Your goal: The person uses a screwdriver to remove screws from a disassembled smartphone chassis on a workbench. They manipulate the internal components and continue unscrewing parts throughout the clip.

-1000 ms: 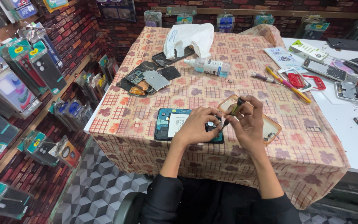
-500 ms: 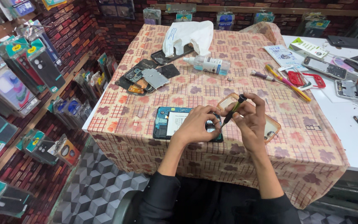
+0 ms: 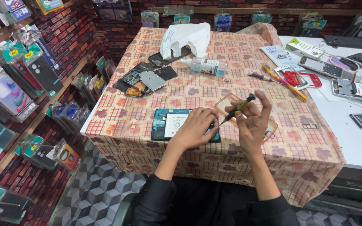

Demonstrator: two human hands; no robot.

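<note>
Nearest the camera, the person's black sleeves are reaching forward over the checked, flower-patterned tablecloth [image 3: 118, 125]. The left hand [image 3: 194, 130] is lying palm down on the opened blue phone [image 3: 166, 124], fingers held together and curled over its right end, pressing it flat near the table's front edge. The right hand [image 3: 251, 121] is hovering just beside it, thumb and fingertips pinching a small black screwdriver [image 3: 236, 110], whose tip is slanting down toward the phone by the left fingers. Under the right hand an orange-rimmed phone case [image 3: 224, 103] is lying on the cloth. Farther back, dark phone parts [image 3: 141, 79] are sitting in a heap, then a clear plastic bottle [image 3: 204, 65] lying on its side, and beyond it a white plastic bag [image 3: 187, 37].
</note>
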